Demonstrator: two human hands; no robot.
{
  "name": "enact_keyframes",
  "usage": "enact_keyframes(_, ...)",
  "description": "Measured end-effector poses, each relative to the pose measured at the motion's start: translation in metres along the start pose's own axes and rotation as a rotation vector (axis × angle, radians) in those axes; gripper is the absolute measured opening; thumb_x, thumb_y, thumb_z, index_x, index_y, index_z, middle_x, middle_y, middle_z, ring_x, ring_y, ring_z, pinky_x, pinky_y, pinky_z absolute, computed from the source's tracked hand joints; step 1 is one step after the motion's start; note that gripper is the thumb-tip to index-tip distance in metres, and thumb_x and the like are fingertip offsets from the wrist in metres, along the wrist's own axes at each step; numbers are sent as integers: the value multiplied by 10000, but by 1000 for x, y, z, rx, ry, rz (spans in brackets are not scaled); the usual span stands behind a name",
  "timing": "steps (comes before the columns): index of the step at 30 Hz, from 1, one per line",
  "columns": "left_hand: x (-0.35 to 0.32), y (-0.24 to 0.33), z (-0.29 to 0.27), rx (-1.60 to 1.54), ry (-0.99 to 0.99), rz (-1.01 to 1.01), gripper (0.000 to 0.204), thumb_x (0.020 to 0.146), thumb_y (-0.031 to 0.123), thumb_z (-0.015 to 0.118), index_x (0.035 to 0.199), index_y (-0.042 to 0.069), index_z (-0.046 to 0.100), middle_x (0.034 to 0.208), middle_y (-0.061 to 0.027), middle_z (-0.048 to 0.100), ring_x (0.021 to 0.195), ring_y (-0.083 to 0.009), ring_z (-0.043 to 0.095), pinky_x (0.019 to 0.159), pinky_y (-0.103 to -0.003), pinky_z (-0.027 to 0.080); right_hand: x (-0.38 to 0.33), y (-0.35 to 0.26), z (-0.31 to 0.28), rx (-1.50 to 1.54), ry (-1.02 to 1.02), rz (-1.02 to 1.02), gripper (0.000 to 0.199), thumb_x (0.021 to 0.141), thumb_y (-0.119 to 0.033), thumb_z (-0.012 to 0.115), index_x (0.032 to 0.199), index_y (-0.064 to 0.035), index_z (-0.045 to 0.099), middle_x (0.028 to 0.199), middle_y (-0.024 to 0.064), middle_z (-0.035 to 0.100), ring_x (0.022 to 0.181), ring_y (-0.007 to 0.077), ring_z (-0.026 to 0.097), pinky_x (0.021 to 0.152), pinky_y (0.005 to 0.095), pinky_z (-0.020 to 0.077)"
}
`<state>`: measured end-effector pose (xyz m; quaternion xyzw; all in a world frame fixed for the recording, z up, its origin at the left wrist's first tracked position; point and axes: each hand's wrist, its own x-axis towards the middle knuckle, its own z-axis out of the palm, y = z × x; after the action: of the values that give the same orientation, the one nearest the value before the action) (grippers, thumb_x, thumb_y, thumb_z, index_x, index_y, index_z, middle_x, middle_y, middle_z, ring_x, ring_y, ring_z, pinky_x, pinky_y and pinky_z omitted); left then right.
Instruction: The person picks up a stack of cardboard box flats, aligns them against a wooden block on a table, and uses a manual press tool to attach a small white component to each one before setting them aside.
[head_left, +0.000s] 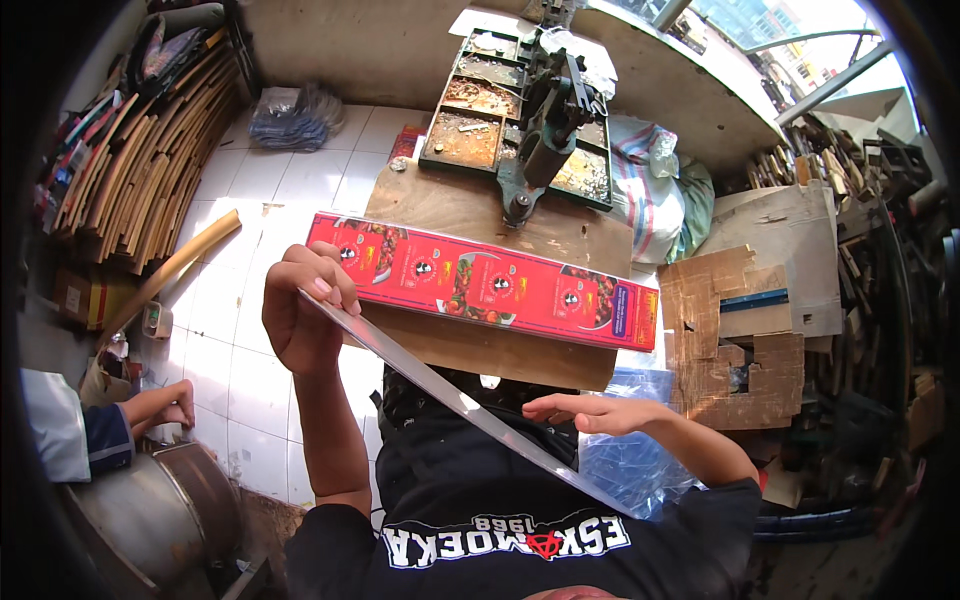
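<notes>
White strip (pixel 455 397), edge-on in head view: pinched at one end by left hand (pixel 298 322), slanting past right hand (pixel 605 413), fingers extended, nothing gripped. Tilted probably to clear red printed sheets (pixel 485 285), flat on wooden board (pixel 430 195) beyond left hand.

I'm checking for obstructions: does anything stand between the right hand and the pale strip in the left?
Nothing visible does. The right hand is open beside the pale strip, with only black clothing showing behind the gap. The left hand grips the strip's upper end.
</notes>
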<state>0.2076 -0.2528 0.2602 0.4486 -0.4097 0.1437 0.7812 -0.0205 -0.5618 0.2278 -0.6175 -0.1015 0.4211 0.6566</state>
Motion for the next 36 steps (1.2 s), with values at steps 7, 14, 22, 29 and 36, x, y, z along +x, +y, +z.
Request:
enact_keyframes(7, -21, -48, 47, -117, -18, 35, 133, 983, 220, 548, 981, 95, 502, 879, -67, 551, 905, -234, 621, 917, -432, 393, 32, 6, 56, 672, 360, -222, 885, 874, -409, 719, 1519, -87, 205, 1038, 98, 655, 922, 103, 628, 774, 270, 499)
enact_keyframes(14, -32, -79, 48, -83, -115, -708, 430, 1020, 255, 459, 1369, 3, 461, 1218, -194, 604, 1063, -247, 629, 894, -351, 518, -1, 20, 34, 94, 904, -267, 704, 937, -150, 620, 1529, -52, 250, 1358, 145, 535, 1192, 177, 544, 1019, 317, 411)
enact_keyframes(22, -8, -117, 69, 39, -207, -1181, 504, 937, 99, 602, 1381, -39, 406, 1008, -138, 616, 776, -181, 680, 600, -285, 608, 7, 9, 4, -272, 1150, -81, 627, 890, -72, 631, 1466, -28, 387, 1181, 204, 649, 1080, 188, 619, 938, 292, 445)
enact_keyframes(29, 11, -142, 74, 41, -192, -1235, 453, 934, 73, 591, 1363, 0, 464, 1005, -129, 629, 803, -167, 676, 592, -277, 606, 14, -2, -38, -573, 1213, -144, 590, 873, -40, 623, 1431, -5, 434, 1194, 255, 638, 1089, 254, 646, 912, 305, 465)
enact_keyframes(36, 7, -152, 72, 44, -108, -1227, 465, 929, 29, 577, 1377, -19, 463, 1071, -168, 649, 830, -171, 697, 585, -264, 602, 18, -14, -55, -480, 1147, -31, 588, 860, -28, 627, 1414, 27, 440, 1215, 269, 625, 1059, 270, 666, 894, 292, 475)
